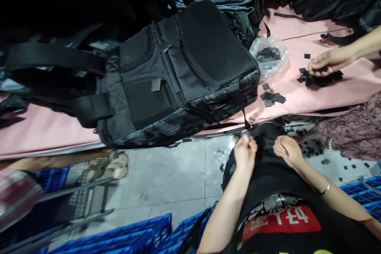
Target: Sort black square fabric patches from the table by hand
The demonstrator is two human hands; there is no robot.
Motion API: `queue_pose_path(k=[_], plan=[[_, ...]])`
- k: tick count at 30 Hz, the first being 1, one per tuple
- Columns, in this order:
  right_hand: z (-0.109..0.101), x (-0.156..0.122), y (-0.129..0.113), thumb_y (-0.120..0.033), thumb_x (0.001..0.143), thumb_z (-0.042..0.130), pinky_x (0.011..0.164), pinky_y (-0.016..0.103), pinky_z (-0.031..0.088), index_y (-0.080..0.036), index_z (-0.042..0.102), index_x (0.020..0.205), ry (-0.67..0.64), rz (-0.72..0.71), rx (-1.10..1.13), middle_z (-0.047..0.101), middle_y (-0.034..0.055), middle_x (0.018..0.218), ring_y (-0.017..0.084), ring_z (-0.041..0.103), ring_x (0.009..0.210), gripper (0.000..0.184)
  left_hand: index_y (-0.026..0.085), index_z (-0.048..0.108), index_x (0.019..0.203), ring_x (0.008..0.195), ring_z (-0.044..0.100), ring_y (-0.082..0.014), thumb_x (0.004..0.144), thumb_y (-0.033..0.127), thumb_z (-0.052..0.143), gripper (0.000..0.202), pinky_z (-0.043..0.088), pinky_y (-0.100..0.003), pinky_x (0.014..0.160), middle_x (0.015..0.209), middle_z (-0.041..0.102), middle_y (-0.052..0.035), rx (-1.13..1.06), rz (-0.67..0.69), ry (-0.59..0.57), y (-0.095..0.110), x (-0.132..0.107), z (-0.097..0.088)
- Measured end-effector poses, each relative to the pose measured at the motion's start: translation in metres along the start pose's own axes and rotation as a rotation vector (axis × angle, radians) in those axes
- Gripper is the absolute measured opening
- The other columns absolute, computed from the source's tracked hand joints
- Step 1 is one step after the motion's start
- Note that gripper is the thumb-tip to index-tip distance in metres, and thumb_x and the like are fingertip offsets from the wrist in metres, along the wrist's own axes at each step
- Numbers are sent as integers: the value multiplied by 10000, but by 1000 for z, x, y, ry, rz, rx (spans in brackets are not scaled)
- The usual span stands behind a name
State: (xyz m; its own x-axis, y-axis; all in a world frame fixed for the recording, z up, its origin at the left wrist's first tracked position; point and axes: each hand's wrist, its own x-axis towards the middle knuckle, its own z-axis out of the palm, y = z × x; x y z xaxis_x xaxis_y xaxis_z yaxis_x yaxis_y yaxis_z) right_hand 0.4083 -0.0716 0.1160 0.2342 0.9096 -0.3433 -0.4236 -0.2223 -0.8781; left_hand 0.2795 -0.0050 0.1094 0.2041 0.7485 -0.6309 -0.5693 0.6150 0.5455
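Observation:
A black backpack (184,75) with mesh panels and a dark patterned side lies on the pink-covered table in front of me. My left hand (245,151) is closed over my lap, just below the end of a thin black strap (244,113) hanging from the backpack. Whether its fingers touch that strap or hold anything, I cannot make out. To its right, my right hand (287,150) is closed with its fingers curled in. Whatever it may grip is hidden. Both hands are below the table edge, above my black apron (268,178).
Small black squares (272,98) lie on the table near a clear plastic bag (269,57) of more squares. A co-worker's hand (323,63) is over another pile. Blue crates (131,234) stand on the floor, with another person's legs (59,162) at left.

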Motion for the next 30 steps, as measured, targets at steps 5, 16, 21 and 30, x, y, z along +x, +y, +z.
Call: queue_pose_path(k=[5,16,21,30], plan=[[-33,24,-13,-496,816,513,401,228,266,-204,412,576,20,-74,-374,392,-53,420,88,362,375,391,128,509,655,429,422,-19,610,336,751,322,285,-146,399,556,494,39,109,139,51,27,17,-16],[-41,133,-45,-403,793,557,945,479,366,-55,529,1190,383,-417,-1018,453,239,1277,350,471,1126,528,122,588,743,375,430,-58,695,453,646,340,322,-185,425,429,534,36,439,220,-29,-2,-8,7],[-6,58,-17,-524,813,517,829,418,472,-176,615,1118,-263,-79,-379,637,119,1050,263,594,957,473,120,607,820,364,460,-67,720,459,620,354,364,-187,433,426,542,39,429,265,-17,-9,-4,12],[0,36,0,-442,709,669,618,277,509,-160,651,837,70,60,19,678,71,788,180,652,693,310,129,586,839,448,548,-75,712,420,633,321,416,-195,446,698,661,-31,422,290,35,-2,-3,-4]])
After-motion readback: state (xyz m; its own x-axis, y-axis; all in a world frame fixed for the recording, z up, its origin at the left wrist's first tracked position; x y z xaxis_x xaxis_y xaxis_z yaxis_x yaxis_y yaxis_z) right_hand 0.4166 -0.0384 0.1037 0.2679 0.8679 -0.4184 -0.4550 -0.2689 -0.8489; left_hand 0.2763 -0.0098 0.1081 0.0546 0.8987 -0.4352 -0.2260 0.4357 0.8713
